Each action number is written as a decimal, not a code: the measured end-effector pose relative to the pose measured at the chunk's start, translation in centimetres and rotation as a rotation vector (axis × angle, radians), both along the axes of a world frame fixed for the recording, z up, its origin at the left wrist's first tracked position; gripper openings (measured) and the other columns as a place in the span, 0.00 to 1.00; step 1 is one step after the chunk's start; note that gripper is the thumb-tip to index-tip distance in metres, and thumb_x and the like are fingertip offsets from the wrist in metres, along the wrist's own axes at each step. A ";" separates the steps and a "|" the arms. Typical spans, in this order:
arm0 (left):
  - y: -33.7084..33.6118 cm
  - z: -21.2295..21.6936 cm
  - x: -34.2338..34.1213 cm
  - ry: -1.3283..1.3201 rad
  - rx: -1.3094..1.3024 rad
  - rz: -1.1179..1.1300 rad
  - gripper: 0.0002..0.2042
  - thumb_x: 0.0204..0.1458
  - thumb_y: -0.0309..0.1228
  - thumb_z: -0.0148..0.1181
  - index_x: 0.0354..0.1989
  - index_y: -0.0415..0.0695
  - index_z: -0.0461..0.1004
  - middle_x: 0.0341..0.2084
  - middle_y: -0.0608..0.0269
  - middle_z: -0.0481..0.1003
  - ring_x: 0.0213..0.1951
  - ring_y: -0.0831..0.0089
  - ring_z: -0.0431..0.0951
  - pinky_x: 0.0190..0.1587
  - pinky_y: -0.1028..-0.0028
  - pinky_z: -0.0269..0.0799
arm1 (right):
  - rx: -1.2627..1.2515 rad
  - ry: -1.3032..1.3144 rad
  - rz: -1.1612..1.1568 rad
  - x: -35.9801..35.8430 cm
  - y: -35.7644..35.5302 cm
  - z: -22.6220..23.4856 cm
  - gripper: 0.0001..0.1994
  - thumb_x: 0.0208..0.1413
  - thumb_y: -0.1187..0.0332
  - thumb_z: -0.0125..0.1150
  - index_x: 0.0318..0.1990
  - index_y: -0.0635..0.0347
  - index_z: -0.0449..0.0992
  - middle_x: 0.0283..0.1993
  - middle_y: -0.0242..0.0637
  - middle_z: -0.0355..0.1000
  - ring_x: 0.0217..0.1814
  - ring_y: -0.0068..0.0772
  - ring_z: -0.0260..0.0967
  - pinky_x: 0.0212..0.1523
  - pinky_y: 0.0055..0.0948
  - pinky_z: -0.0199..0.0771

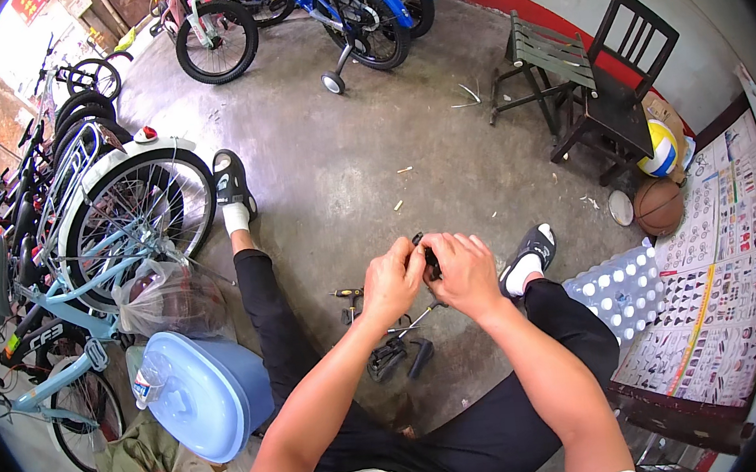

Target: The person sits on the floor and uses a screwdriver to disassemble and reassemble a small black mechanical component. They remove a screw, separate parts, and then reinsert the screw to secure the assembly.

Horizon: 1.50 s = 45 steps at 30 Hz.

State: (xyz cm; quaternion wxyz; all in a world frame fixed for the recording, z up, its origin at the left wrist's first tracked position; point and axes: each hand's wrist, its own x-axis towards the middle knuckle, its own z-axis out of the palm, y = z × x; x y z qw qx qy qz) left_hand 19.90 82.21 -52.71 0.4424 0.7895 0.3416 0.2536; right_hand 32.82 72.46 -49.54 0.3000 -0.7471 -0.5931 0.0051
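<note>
My left hand [392, 281] and my right hand [462, 273] meet in front of me, above the floor between my legs. Both are closed, fingers pinched around a small black part [431, 263] that is mostly covered by them; its exact kind cannot be made out. Below the hands, on the concrete, lie a screwdriver-like tool with a yellow-and-black handle [347, 293], a thin metal rod [421, 316], a dark ribbed piece [385, 359] and a smooth black piece [420, 358].
A blue lidded bin [219, 391] and a row of bicycles, with a light blue one [122, 254] nearest, stand at the left. To the right are packed water bottles [619, 289], a basketball [659, 206] and a dark chair [610, 124]. Blue bicycles [364, 16] stand at the far end.
</note>
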 end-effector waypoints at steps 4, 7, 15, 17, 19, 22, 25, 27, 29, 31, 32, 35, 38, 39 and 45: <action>-1.3 -4.3 -0.9 -0.156 -1.040 0.037 0.13 0.72 0.39 0.55 0.35 0.44 0.74 0.22 0.76 0.69 0.22 0.78 0.66 0.26 0.69 0.62 | -0.085 0.007 -0.019 -0.7 -1.3 -5.0 0.17 0.49 0.69 0.71 0.48 0.49 0.75 0.41 0.31 0.79 0.45 0.41 0.78 0.47 0.41 0.72; -3.3 -10.2 -2.3 -0.090 -0.720 0.059 0.13 0.72 0.38 0.54 0.33 0.47 0.70 0.22 0.77 0.65 0.23 0.87 0.60 0.23 0.79 0.55 | -0.192 0.115 0.017 -1.9 -2.0 -9.9 0.18 0.49 0.66 0.73 0.48 0.49 0.74 0.40 0.33 0.79 0.45 0.42 0.80 0.46 0.43 0.73; 1.0 -17.3 -2.0 0.308 -1.001 0.066 0.15 0.70 0.42 0.56 0.36 0.44 0.76 0.24 0.72 0.70 0.22 0.82 0.64 0.23 0.75 0.59 | -0.275 0.463 -0.213 -4.1 0.1 -22.3 0.18 0.50 0.68 0.73 0.47 0.51 0.73 0.42 0.39 0.80 0.43 0.53 0.79 0.47 0.49 0.77; 3.0 -21.1 -0.7 0.431 -0.775 0.033 0.18 0.68 0.43 0.58 0.36 0.38 0.78 0.27 0.65 0.76 0.33 0.75 0.72 0.38 0.69 0.70 | -0.282 0.563 -0.259 -2.9 2.2 -24.4 0.16 0.51 0.68 0.72 0.47 0.50 0.73 0.44 0.39 0.81 0.46 0.56 0.80 0.45 0.51 0.79; 5.2 -23.9 1.3 0.488 -0.706 0.011 0.18 0.67 0.43 0.59 0.38 0.37 0.79 0.29 0.61 0.78 0.34 0.72 0.75 0.40 0.66 0.72 | -0.266 0.615 -0.295 -1.0 4.1 -26.0 0.16 0.51 0.69 0.71 0.47 0.50 0.74 0.44 0.39 0.81 0.47 0.56 0.80 0.44 0.50 0.80; 8.3 -25.9 4.2 0.590 -0.545 -0.023 0.17 0.65 0.43 0.60 0.42 0.40 0.81 0.35 0.50 0.83 0.40 0.60 0.83 0.44 0.60 0.77 | -0.189 0.625 -0.285 2.1 6.6 -28.2 0.13 0.51 0.70 0.72 0.44 0.51 0.77 0.44 0.36 0.80 0.47 0.53 0.80 0.44 0.47 0.79; 10.2 -26.5 6.0 0.698 -0.314 -0.071 0.14 0.64 0.42 0.60 0.42 0.43 0.81 0.38 0.45 0.84 0.44 0.48 0.85 0.46 0.53 0.78 | -0.194 0.655 -0.326 3.9 8.5 -29.7 0.11 0.50 0.71 0.73 0.40 0.52 0.79 0.43 0.35 0.80 0.48 0.50 0.80 0.45 0.44 0.80; 11.5 -26.5 6.8 0.723 -0.245 -0.095 0.11 0.63 0.41 0.61 0.44 0.47 0.80 0.39 0.44 0.84 0.46 0.42 0.83 0.48 0.49 0.78 | -0.180 0.643 -0.350 5.0 9.0 -31.0 0.10 0.50 0.71 0.73 0.39 0.52 0.79 0.43 0.34 0.80 0.48 0.48 0.80 0.46 0.43 0.79; 12.9 -26.8 6.9 0.723 -0.227 -0.084 0.12 0.63 0.41 0.60 0.46 0.47 0.79 0.39 0.44 0.84 0.45 0.42 0.84 0.47 0.49 0.78 | -0.185 0.681 -0.347 6.0 9.0 -32.1 0.10 0.49 0.71 0.74 0.38 0.53 0.80 0.43 0.34 0.80 0.48 0.45 0.80 0.47 0.40 0.79; 13.9 -27.8 6.8 0.713 -0.261 -0.048 0.13 0.63 0.41 0.61 0.47 0.46 0.79 0.39 0.46 0.84 0.46 0.45 0.84 0.48 0.51 0.78 | -0.200 0.704 -0.326 6.9 9.1 -32.8 0.10 0.49 0.71 0.74 0.39 0.54 0.80 0.42 0.34 0.80 0.48 0.44 0.80 0.48 0.40 0.79; 14.2 -28.1 6.6 0.717 -0.284 -0.029 0.13 0.63 0.42 0.62 0.47 0.46 0.79 0.39 0.47 0.85 0.46 0.46 0.84 0.49 0.52 0.78 | -0.221 0.714 -0.308 7.2 9.2 -33.0 0.11 0.49 0.70 0.75 0.39 0.54 0.80 0.43 0.34 0.80 0.47 0.42 0.81 0.48 0.38 0.79; 14.3 -28.4 6.3 0.720 -0.342 0.018 0.14 0.62 0.42 0.63 0.46 0.45 0.78 0.40 0.49 0.85 0.46 0.48 0.85 0.50 0.55 0.78 | -0.253 0.798 -0.328 8.0 8.9 -33.4 0.12 0.50 0.69 0.76 0.42 0.54 0.81 0.44 0.33 0.81 0.48 0.39 0.81 0.49 0.38 0.80; 13.8 -28.2 6.0 0.681 -0.407 0.047 0.15 0.62 0.43 0.63 0.46 0.45 0.78 0.42 0.50 0.85 0.48 0.50 0.84 0.51 0.56 0.77 | -0.331 0.838 -0.409 8.1 7.9 -32.8 0.20 0.53 0.64 0.78 0.52 0.52 0.79 0.47 0.33 0.83 0.49 0.37 0.82 0.51 0.37 0.79; 13.6 -28.0 5.8 0.661 -0.430 0.053 0.15 0.62 0.43 0.64 0.46 0.45 0.78 0.43 0.51 0.84 0.48 0.50 0.84 0.52 0.57 0.76 | -0.346 0.847 -0.447 8.0 7.5 -32.3 0.21 0.53 0.63 0.79 0.54 0.52 0.79 0.48 0.33 0.83 0.49 0.37 0.82 0.52 0.38 0.79; 10.4 -23.6 5.2 0.200 -0.710 0.091 0.08 0.65 0.33 0.62 0.43 0.41 0.76 0.34 0.66 0.79 0.39 0.74 0.77 0.43 0.69 0.73 | -0.324 0.769 -0.408 7.5 4.9 -24.7 0.39 0.50 0.50 0.82 0.65 0.50 0.66 0.65 0.49 0.76 0.69 0.56 0.73 0.65 0.48 0.74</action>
